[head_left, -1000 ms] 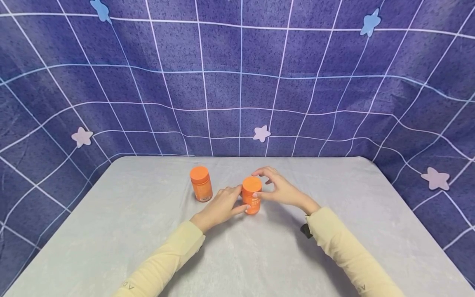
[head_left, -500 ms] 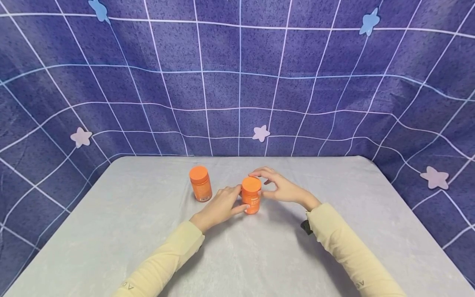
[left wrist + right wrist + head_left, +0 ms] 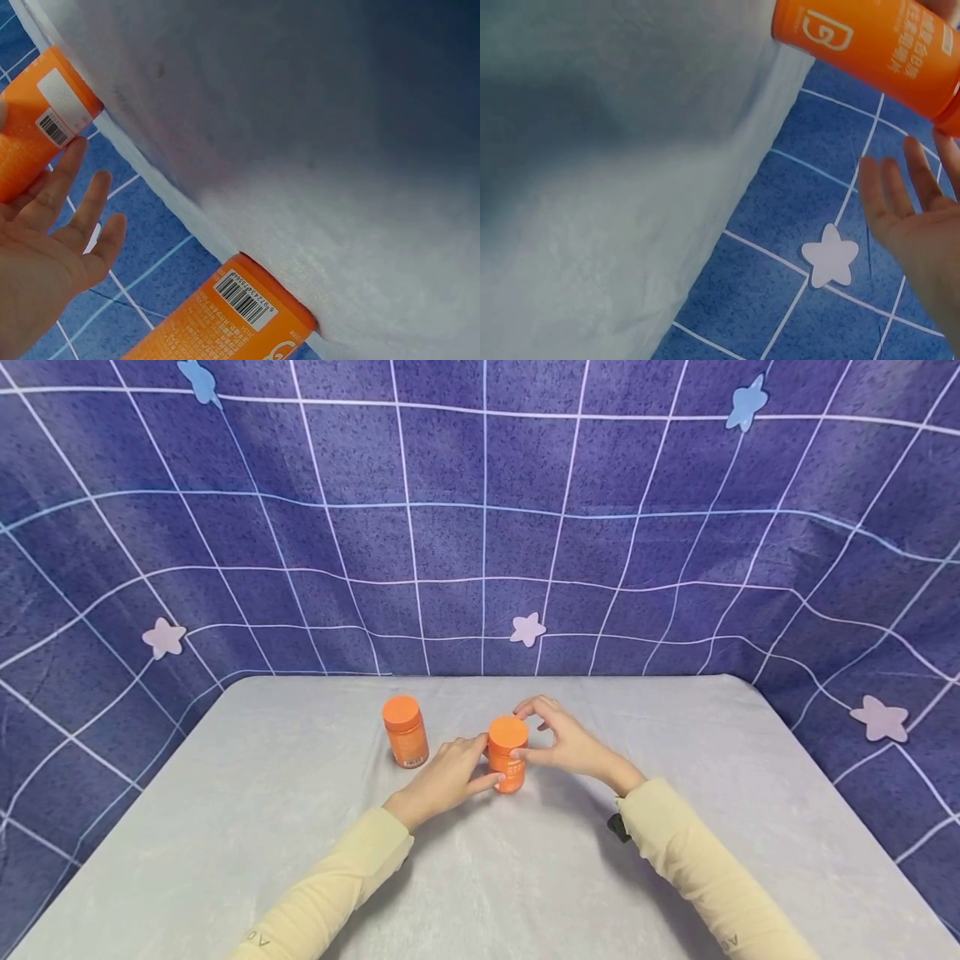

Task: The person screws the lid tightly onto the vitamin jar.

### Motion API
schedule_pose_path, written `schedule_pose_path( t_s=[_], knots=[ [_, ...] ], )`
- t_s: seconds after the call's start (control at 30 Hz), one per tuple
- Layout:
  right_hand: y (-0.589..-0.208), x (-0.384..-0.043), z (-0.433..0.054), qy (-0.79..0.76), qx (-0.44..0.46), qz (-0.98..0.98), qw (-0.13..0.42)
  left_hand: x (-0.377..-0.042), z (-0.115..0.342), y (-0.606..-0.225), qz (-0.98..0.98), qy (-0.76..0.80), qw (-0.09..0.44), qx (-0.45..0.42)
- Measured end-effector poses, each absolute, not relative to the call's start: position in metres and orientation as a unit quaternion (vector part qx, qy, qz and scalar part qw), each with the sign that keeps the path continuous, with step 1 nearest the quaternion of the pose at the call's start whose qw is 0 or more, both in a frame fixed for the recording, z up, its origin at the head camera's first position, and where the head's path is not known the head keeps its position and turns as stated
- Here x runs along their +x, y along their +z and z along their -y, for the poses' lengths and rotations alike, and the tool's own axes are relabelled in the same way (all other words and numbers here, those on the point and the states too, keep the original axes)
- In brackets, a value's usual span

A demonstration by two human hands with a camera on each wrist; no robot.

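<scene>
An orange jar (image 3: 508,777) stands upright on the table, its orange lid (image 3: 508,732) in place. My left hand (image 3: 442,781) grips the jar's body from the left, thumb on the near side and fingers reaching behind it. At the lid, my right hand (image 3: 566,743) has its thumb in front and a bent finger at the far edge. The right wrist view shows the other right fingers (image 3: 892,191) spread away from the jar. Left of the hands, a second similar orange jar (image 3: 408,743) stands lidded and untouched; its barcode faces the left wrist camera.
A pale grey cloth covers the table (image 3: 300,860). Behind it hangs a blue curtain (image 3: 450,543) with white grid lines and several stars. A dark object (image 3: 618,827) shows under the right cuff.
My right thumb slid right around the lid while the fingers went left, then both came back to about where they were. The left hand and both jars stay in place.
</scene>
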State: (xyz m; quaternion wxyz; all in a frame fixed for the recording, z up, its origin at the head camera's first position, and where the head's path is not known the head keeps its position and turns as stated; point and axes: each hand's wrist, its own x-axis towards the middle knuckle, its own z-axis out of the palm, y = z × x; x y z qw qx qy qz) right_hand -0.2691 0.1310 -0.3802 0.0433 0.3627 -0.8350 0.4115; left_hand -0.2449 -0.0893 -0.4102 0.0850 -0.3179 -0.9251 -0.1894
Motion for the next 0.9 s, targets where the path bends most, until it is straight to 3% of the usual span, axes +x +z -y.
schedule_pose_path(
  t_s=[0.47,0.9],
  knots=[
    [-0.3839,-0.2625,-0.1263,0.398,0.33,0.851,0.093,-0.2434,0.0896,-0.4095,0.927,-0.184,0.081,-0.316],
    [-0.3785,-0.2685,-0.1326,0.381,0.396,0.834,0.041,-0.244,0.0902,-0.41,0.925,-0.186,0.084,-0.32]
  ],
)
